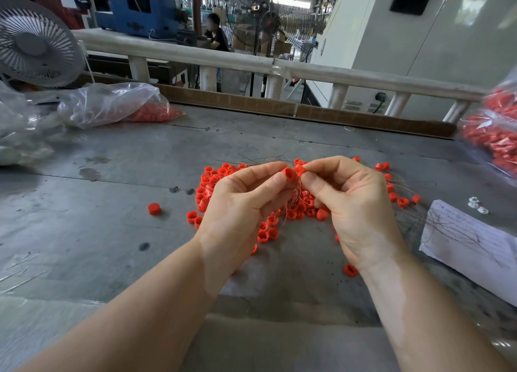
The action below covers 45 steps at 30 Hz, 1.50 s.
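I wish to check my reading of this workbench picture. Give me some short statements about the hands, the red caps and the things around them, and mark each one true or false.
1. The left hand and the right hand pinch red caps over the pile. True.
2. The sheet of paper lies left of the pile. False: it lies to the right of it.
3. A lone cap lies on the table, apart from the pile, on its left. True.
4. The plastic bag at the far left holds blue parts. False: the parts in it are red.
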Available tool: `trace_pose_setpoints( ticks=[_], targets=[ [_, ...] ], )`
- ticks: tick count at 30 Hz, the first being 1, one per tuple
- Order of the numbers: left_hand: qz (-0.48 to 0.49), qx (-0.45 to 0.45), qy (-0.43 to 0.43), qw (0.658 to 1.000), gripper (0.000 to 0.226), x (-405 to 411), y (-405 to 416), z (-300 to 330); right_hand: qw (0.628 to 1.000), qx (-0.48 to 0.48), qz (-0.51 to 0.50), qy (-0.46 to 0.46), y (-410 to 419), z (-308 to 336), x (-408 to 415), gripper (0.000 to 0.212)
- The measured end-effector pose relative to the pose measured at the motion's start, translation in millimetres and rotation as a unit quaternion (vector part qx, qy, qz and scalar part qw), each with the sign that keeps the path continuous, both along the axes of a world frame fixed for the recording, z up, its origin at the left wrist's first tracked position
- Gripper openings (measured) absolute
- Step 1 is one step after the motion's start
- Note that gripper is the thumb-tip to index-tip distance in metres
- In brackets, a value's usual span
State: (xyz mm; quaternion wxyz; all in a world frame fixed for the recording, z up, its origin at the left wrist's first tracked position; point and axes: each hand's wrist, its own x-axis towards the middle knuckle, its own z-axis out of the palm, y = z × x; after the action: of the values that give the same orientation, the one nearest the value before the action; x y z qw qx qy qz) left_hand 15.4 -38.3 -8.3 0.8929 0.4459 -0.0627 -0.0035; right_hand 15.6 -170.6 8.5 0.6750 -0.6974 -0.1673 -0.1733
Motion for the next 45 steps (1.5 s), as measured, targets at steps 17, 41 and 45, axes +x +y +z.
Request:
trace_pose_setpoints(
  ticks=[17,41,45],
  targets=[
    [-0.004,-0.006,-0.005,1.0,0.021,0.2,-0.1,0.4,0.99,0.079,0.043,0.113,-1.4,0.7,1.5,0.007],
    [-0.013,-0.023,-0.006,1.0,0.026,-1.4,0.0,2.1,0.987,-0.112,-0.084,-0.084,-0.9,-1.9,-0.6,0.019],
    [-0.01,-0.018,-0.01,1.0,0.022,-1.0,-0.4,0.8,0.97,-0.168,-0.112,-0.134,2.4,-2.1,-2.9,0.014]
  ],
)
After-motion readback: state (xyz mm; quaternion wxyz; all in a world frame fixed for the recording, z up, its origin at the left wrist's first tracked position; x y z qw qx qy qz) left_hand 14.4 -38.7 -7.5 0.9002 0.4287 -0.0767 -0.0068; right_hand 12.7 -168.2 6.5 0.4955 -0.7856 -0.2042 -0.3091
